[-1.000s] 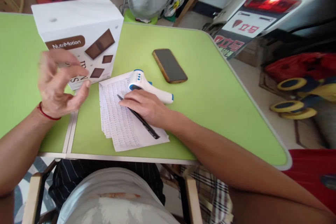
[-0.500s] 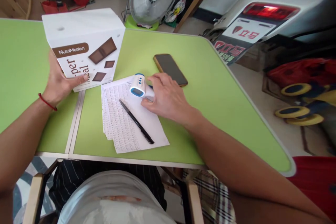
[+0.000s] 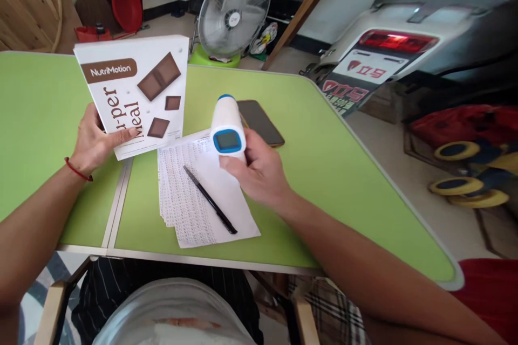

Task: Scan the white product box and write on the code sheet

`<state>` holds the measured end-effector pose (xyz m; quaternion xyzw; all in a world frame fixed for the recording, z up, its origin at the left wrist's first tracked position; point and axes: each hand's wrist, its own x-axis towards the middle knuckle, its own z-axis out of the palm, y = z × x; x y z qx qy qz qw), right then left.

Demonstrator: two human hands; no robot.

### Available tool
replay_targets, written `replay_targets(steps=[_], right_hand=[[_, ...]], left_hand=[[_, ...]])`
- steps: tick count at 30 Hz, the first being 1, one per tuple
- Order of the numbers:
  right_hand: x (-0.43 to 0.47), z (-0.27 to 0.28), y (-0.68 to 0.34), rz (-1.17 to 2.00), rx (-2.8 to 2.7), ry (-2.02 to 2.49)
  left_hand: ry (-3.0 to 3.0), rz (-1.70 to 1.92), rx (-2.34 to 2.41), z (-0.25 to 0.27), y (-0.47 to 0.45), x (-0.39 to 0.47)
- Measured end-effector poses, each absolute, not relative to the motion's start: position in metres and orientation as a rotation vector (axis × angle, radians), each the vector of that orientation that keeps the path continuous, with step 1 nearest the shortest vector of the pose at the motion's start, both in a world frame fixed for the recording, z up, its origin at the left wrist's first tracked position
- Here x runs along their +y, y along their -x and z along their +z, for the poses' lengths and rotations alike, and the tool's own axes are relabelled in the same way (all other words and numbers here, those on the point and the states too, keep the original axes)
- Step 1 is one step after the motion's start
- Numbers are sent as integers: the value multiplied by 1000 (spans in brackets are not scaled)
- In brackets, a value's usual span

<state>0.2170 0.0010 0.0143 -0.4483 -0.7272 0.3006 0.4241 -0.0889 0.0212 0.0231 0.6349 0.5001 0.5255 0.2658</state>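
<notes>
My left hand (image 3: pixel 95 137) grips a white NutriMotion box (image 3: pixel 154 124) by its lower left side, thumb across the front. Brown chocolate squares are printed on the box, which is held upright with its front towards me. A white and blue infrared thermometer (image 3: pixel 229 118) is in my right hand (image 3: pixel 261 167), its small screen facing me and its handle mostly hidden by my fingers. Below it, handwritten sheets of paper (image 3: pixel 194 210) lie on the table with a black pen (image 3: pixel 210 199) across them. Behind my right hand lies a phone (image 3: pixel 263 124), partly covered.
The green table (image 3: pixel 324 183) has a metal seam left of the papers. Beyond its far edge stands a fan (image 3: pixel 232 19). A scooter (image 3: pixel 399 48) with a red tail light is at the far right, and a red basin (image 3: pixel 127 6) is at the back left.
My right hand has lifted the thermometer off the papers and turned its screen towards me. The box has tilted so its front faces me more squarely and its top shows less.
</notes>
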Motion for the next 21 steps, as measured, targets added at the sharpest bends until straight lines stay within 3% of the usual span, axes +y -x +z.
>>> replay_targets(steps=[4,7,21], right_hand=[[-27,19,-200,1346,-1686,927],[-37,15,-191,1561,-1611,857],[-40,8,-180,1730,-1484,902]], left_hand=[[-1617,1438,1213,29,73,12],[-1570,1381,1142,27,66,7],[-1465,1294,1191,22,55,2]])
